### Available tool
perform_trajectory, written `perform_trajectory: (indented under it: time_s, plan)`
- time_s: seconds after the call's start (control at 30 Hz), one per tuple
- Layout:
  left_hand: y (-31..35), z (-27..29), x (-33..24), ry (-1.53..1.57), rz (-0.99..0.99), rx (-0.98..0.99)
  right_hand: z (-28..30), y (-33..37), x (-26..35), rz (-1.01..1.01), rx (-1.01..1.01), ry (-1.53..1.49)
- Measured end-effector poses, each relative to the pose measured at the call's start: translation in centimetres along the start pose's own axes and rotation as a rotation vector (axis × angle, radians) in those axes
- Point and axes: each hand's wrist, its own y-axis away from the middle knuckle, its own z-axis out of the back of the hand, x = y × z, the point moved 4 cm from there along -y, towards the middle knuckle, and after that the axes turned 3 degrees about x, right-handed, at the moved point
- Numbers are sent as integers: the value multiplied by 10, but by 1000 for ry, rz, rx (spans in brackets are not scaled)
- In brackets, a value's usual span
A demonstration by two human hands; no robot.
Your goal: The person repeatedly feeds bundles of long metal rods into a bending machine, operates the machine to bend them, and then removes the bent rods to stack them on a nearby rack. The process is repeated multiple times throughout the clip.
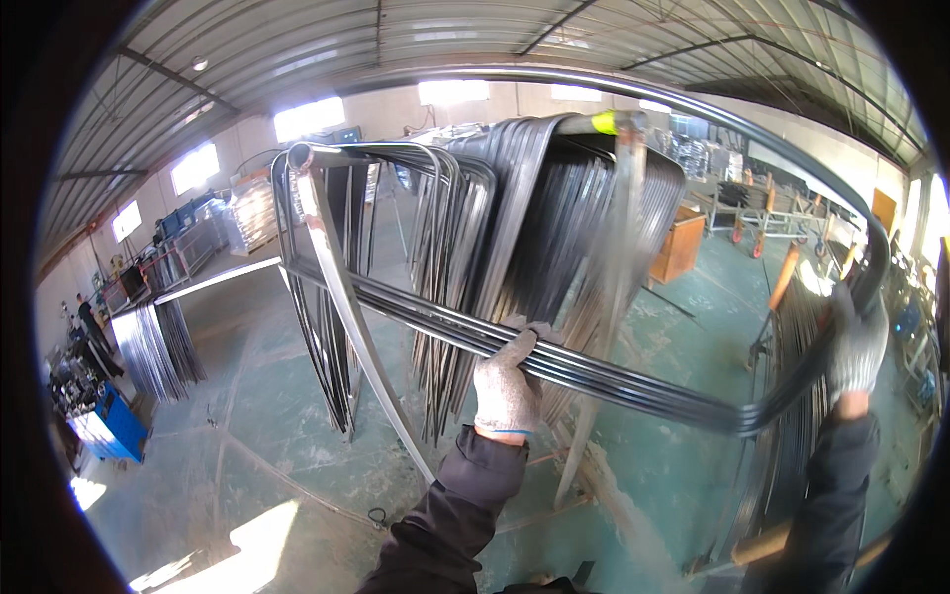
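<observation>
A bundle of several black metal tubes (643,386), bent into long rounded loops, stretches across in front of me. My left hand (510,388), in a light knit glove, is closed around the lower run of the bundle near its middle. At the rounded right end, my right hand (859,345), gloved too and smeared by motion, grips the bend. Just beyond the bundle stands a metal rack (346,297) hung with many similar bent tubes (520,208). The left end of the held bundle passes behind the rack's near leg, where its tips are hard to make out.
More bent tubes hang on another rack (158,346) at the far left, near a blue machine (111,424) and a distant person (91,322). At right are an orange-brown box (679,245), a wheeled cart (757,223) and stacked tubes (787,396) close to my right arm.
</observation>
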Motion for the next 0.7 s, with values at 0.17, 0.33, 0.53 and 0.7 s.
perform_trajectory:
  time_s: [0.17,0.33,0.53,0.7]
  plan:
    - [-51,30,-18,214,81,13,-129,-74,84,268,98,56]
    - [-19,49,-44,-70,159,76,-203,-94,160,448,115,178]
    - [44,27,-129,-834,-512,0,-287,-96,228,684,161,136]
    - [52,11,-203,-1071,-1014,-234,-397,-55,294,831,357,236]
